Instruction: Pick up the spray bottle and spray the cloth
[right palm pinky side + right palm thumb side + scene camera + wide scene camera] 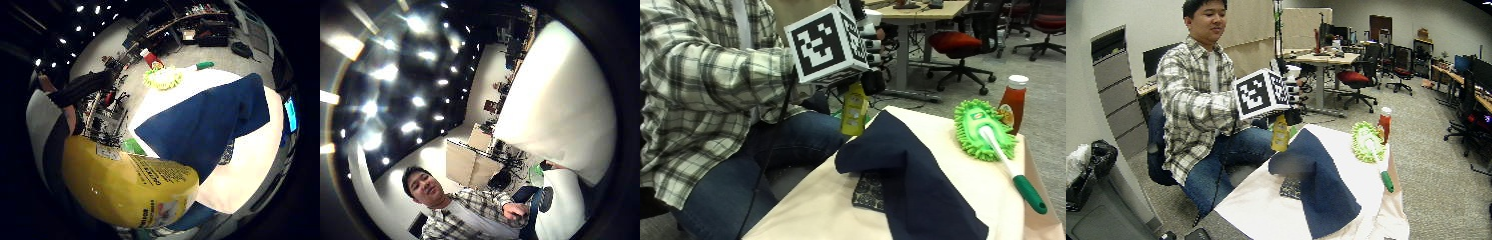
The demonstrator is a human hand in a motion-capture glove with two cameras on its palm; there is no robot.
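The yellow plastic spray bottle is up off the cream-covered surface, hanging in the air at its near corner, in front of the person's knees. The gloved right hand has it by the top: from the outside view the black fingers are curled round the bottle's neck, though the marker block hides most of the hand, so I cannot tell whether a finger sits on the trigger. The bottle's labelled yellow body fills the near side of the little-finger palm view, close against the palm.

Below and just beyond the bottle lies the dark navy blue cloth, draped in a long fold across the surface with one corner hanging over the far edge. A small dark patterned piece peeks out from under it. Well apart, at the far end, rest a lime-green fluffy duster with a white and green handle and a red ketchup bottle with a white cap.

So the pick-up looks done; this is the aiming stage. The nozzle itself is hidden, so where it points is anybody's guess. The next move, as I read it, calls for turning the nozzle toward the cloth, bringing the bottle nearer over the fold, and getting a finger onto the trigger to squeeze. The cloth is a broad target; the duster is well out of the line.
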